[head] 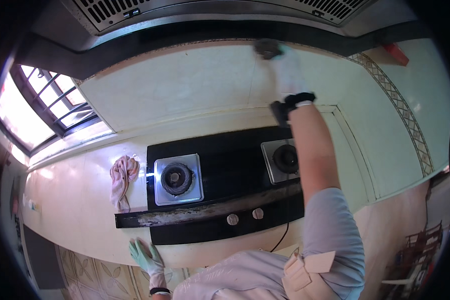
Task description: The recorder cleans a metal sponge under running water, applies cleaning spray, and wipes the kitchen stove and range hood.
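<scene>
My right hand [287, 67], in a pale glove and blurred, reaches up to the tiled wall beneath the range hood. It holds a dark scrubbing pad [268, 48] against the top of the tiles. My left hand [146, 257], in a green and white glove, rests with spread fingers on the counter's front edge and holds nothing. Between them lies a black two-burner gas hob [228, 161]. A long, stained metal strip [210, 210] lies across the hob above its knobs. A crumpled pink cloth [123, 180] lies on the counter left of the hob.
The range hood [217, 28] overhangs the wall. A barred window [56, 101] is at the left. A red object [396, 54] is at the upper right wall. A black cable [283, 236] hangs over the hob's front edge. Wooden furniture [416, 251] stands at the lower right.
</scene>
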### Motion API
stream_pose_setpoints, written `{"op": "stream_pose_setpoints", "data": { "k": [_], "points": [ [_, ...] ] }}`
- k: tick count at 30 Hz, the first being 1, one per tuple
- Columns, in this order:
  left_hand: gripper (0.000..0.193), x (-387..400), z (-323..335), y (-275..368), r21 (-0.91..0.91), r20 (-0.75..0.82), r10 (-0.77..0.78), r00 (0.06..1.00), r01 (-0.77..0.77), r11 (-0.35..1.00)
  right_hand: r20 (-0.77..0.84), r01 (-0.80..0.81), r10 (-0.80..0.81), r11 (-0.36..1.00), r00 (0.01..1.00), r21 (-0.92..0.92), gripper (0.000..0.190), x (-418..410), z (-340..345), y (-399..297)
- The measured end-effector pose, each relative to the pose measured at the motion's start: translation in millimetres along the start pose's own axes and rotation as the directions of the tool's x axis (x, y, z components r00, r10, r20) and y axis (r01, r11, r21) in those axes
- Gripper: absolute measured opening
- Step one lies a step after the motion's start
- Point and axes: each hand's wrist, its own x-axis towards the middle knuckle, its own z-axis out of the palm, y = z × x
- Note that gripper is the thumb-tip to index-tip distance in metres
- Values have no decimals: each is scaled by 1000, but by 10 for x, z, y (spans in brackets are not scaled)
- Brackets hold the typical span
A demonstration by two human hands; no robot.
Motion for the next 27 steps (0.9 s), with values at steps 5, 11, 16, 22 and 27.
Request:
{"op": "stream_pose_setpoints", "data": {
  "k": [5, 11, 16, 22, 27],
  "points": [
    [58, 4, 59, -47, 12, -14, -16, 1000, 16, 1000, -174, -94, 318, 675, 932, 732, 24, 382, -1075, 1390],
    [57, -41, 0, -65, 2, -64, -6, 998, 6, 1000, -258, -55, 201, 875, 945, 481, 14, 185, -397, 1134],
    [58, -49, -3, -51, 15, -57, -37, 998, 38, 999, -337, -10, 259, 806, 905, 592, 13, 75, 1064, 541],
    [59, 16, -54, 74, -40, -37, -76, 996, 74, 996, 51, 237, -231, 948, 972, -211, 30, -301, 2390, -446],
    [61, -17, -107, 48, -28, -15, -112, 994, 112, 993, 289, 552, -478, 781, 829, -292, 32, -412, 2298, -676]
  ]
}}
